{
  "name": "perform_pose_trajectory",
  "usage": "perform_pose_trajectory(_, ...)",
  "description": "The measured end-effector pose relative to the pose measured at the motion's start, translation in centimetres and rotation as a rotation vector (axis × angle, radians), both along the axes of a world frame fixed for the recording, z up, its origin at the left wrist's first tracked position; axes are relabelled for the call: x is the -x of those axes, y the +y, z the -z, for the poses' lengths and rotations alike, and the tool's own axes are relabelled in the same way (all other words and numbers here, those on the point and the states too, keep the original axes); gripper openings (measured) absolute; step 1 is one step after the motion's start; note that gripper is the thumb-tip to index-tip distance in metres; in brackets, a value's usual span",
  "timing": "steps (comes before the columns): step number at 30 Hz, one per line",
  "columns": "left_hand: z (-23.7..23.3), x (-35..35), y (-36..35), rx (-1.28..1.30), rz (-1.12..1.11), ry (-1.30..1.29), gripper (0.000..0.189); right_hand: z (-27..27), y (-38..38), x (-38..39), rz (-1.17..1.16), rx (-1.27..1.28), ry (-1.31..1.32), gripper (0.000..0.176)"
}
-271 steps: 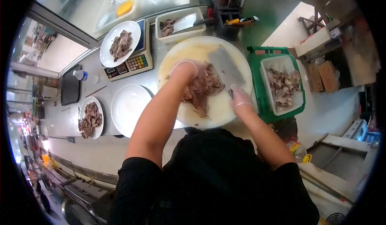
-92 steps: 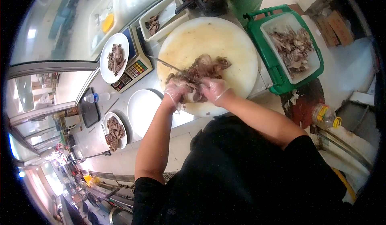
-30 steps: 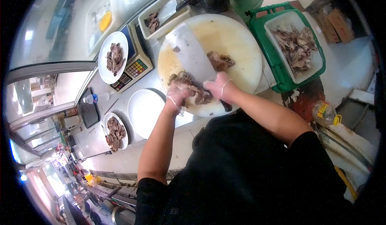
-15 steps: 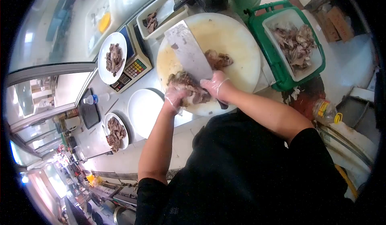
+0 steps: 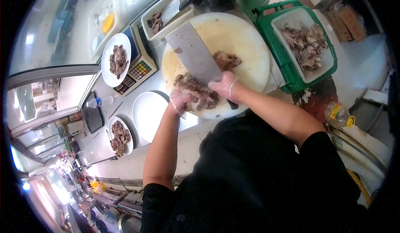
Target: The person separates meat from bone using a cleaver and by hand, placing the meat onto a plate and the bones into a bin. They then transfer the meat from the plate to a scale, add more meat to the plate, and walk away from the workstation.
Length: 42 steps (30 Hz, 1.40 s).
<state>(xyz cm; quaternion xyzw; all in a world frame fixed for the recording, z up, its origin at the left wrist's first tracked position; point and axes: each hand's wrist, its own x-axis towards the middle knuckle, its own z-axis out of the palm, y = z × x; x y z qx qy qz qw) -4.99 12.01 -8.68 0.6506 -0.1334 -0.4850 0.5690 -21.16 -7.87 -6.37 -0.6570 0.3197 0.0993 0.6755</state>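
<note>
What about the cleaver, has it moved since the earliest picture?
Yes, to the left in the view. Against the round chopping board, the blade of the cleaver was over its right half; now it is mostly over the left.

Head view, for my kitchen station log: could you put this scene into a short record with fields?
Left hand: gloved hand on meat
Right hand: gloved hand gripping cleaver
Blade: broad side visible, over the board
Surface: round board
Second piece: meat chunk, right of the blade
Scale: digital scale, bearing a plate of meat
Right of board: green bin with a white tub of meat pieces
</note>
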Motion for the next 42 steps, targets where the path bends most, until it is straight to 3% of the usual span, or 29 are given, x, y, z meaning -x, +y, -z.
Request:
perform_pose_trajectory(2,1.9,-1.4,0.9,0.276,0.413,-0.723,0.027,0.7,0.4,-0.1,0.003,0.029,-0.001,0.03)
perform_pose_trajectory(3,2.0,-1.2,1.1,0.271,0.413,-0.722,0.027,0.9,0.8,-0.2,0.005,0.055,-0.001,0.03)
perform_pose_trajectory(5,2.2,-0.5,1.2,0.134,0.106,0.01,0.011,0.5,1.0,0.0,-0.004,0.062,0.005,0.031)
perform_pose_trajectory(6,2.6,-1.3,1.3,0.133,0.11,0.012,0.011,-0.3,1.0,-0.1,-0.012,0.073,0.012,0.032)
perform_pose_trajectory(8,2.6,-2.6,1.5,0.267,0.721,-1.059,0.034,-1.6,1.4,0.0,0.021,0.081,0.04,0.033)
perform_pose_trajectory(12,0.4,0.6,0.8,0.252,0.474,-0.983,0.014,-1.6,2.3,0.3,0.118,0.156,-0.053,0.032)
perform_pose_trajectory(14,-1.3,1.9,0.2,-0.135,0.347,-0.552,0.012,-3.2,2.6,0.6,0.122,0.144,0.003,0.032)
perform_pose_trajectory(18,-0.2,2.0,0.3,-0.199,0.372,-0.738,0.01,-3.1,3.2,0.5,0.13,0.189,0.046,0.031)
perform_pose_trajectory(20,0.5,2.8,0.2,0.028,0.329,-0.622,0.034,-3.9,2.7,0.8,0.097,0.168,0.062,0.031)
perform_pose_trajectory(21,-1.2,3.6,-0.4,0.024,0.33,-0.622,0.034,-4.4,2.6,1.0,0.068,0.144,0.08,0.031)
perform_pose_trajectory(23,-4.2,5.0,-1.6,-0.031,0.068,-0.233,0.046,-3.4,2.8,1.3,0.077,0.174,0.053,0.032)
perform_pose_trajectory(24,-3.9,4.8,-1.4,-0.028,0.066,-0.236,0.046,-2.7,2.9,1.5,0.083,0.201,0.028,0.032)
perform_pose_trajectory(25,-3.0,4.1,-0.9,-0.108,0.171,-0.433,0.046,-1.7,2.4,1.4,0.079,0.202,0.022,0.032)
perform_pose_trajectory(26,-2.0,3.5,-0.2,-0.194,0.278,-0.627,0.046,-0.5,1.6,1.1,-0.022,0.253,0.039,0.037)
perform_pose_trajectory(27,0.1,2.4,0.5,-0.2,0.28,-0.627,0.046,0.2,0.9,0.8,-0.12,0.301,0.058,0.042)
perform_pose_trajectory(28,2.9,1.1,1.1,-0.085,0.35,-0.686,0.057,-0.3,0.3,0.6,-0.119,0.299,0.057,0.042)
perform_pose_trajectory(29,2.7,0.9,0.5,0.032,0.416,-0.744,0.068,-1.4,-0.5,0.5,-0.167,0.257,0.088,0.045)
perform_pose_trajectory(33,1.9,1.3,0.7,0.009,0.209,-0.494,0.065,-1.0,-1.4,0.5,-0.203,0.233,0.025,0.04)
perform_pose_trajectory(35,3.4,0.4,1.4,-0.162,0.549,-0.811,0.052,-0.9,-1.6,0.6,-0.202,0.243,0.026,0.034)
perform_pose_trajectory(38,3.3,-0.4,0.9,-0.145,0.682,-0.733,0.057,-0.4,-1.7,0.7,-0.233,0.224,-0.041,0.042)
perform_pose_trajectory(39,2.9,0.0,0.6,-0.143,0.684,-0.734,0.057,-0.4,-1.7,0.8,-0.206,0.203,-0.06,0.042)
perform_pose_trajectory(41,2.0,1.1,0.1,-0.024,0.235,-0.417,0.038,-0.6,-1.6,1.3,-0.18,0.183,-0.076,0.041)
perform_pose_trajectory(42,1.8,1.3,0.1,-0.025,0.231,-0.414,0.038,-0.7,-1.2,1.7,-0.098,0.17,-0.088,0.035)
